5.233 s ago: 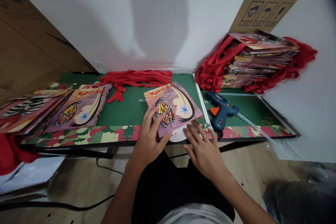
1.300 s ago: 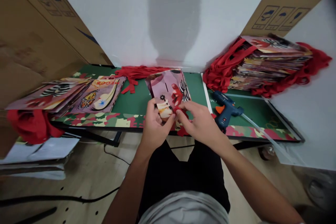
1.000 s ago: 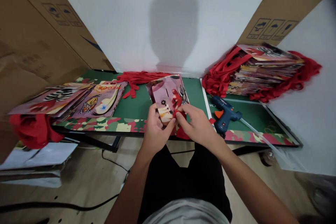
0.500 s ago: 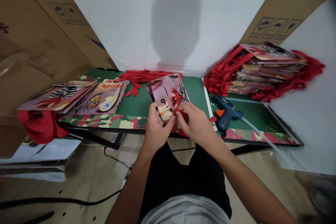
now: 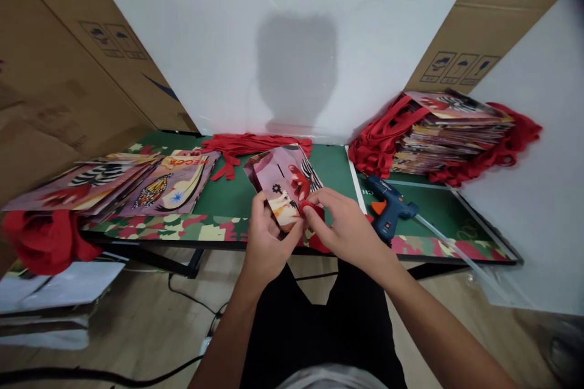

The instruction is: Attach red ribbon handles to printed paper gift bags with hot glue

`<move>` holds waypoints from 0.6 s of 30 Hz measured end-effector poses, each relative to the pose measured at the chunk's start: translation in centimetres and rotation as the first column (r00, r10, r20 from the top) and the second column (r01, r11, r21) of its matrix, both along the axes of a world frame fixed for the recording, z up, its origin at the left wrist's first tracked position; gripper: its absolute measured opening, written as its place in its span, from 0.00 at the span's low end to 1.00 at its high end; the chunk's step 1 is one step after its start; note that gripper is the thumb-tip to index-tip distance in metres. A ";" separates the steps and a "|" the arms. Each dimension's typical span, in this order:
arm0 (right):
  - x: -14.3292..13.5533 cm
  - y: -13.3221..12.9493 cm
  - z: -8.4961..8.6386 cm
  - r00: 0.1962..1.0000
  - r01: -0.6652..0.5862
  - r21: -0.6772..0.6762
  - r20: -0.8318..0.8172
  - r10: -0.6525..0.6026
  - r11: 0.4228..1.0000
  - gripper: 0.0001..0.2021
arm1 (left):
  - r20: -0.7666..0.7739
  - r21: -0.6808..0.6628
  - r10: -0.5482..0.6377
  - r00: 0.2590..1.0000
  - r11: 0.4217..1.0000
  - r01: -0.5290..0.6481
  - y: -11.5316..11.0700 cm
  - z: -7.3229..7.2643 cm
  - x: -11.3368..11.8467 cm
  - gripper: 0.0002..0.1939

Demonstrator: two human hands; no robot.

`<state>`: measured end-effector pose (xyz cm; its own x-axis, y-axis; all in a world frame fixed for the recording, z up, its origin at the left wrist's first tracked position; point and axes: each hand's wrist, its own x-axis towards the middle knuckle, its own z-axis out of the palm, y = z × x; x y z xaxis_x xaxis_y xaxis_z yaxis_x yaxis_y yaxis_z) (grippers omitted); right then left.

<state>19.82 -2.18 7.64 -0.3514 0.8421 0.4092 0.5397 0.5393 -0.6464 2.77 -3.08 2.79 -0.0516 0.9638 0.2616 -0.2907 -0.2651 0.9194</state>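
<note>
A printed paper bag [image 5: 283,179] with a dark slit in its upper part is held tilted above the table's front edge. My left hand [image 5: 270,246] grips its lower left corner, thumb in front and fingers curled behind. A red ribbon [image 5: 316,214] lies at the bag's lower right side. My right hand [image 5: 349,232] pinches this ribbon between thumb and fingers, close against the bag. The curled fingers partly hide the ribbon's end. To the right of my right hand, a dark blue glue gun [image 5: 390,214] with an orange trigger lies on the table.
Loose red ribbons [image 5: 260,143] lie along the back of the green table [image 5: 335,164]. A tall stack of ribboned bags [image 5: 456,143] stands at right. At left are more bags [image 5: 91,179] and a bag lettered MECCA [image 5: 171,185]. A white board [image 5: 219,42] rises behind.
The camera view has tilted up slightly, so the table sits lower in the picture. Both hands keep their grip on the bag and ribbon, with the right fingers shifted slightly.
</note>
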 end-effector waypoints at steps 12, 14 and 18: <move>-0.3 0.0 0.2 0.985 0.017 0.070 0.171 -0.029 0.997 0.05 | -0.022 -0.006 -0.023 1.000 1.000 0.023 0.1 0.2 0.0 0.31; -0.3 0.0 0.5 0.975 -0.001 0.068 0.222 -0.014 0.998 0.04 | -0.027 -0.014 -0.041 0.999 0.999 0.040 0.0 0.4 0.1 0.32; -0.3 0.0 1.9 0.947 0.028 -0.004 0.321 -0.025 1.000 0.06 | -0.038 -0.050 -0.091 0.995 0.995 0.089 -0.4 0.6 0.3 0.39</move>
<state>19.57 -2.19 9.55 -0.4403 0.8557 0.2718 0.7334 0.5175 -0.4409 3.10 -3.45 3.41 0.0454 0.9756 0.2150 -0.2738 -0.1948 0.9418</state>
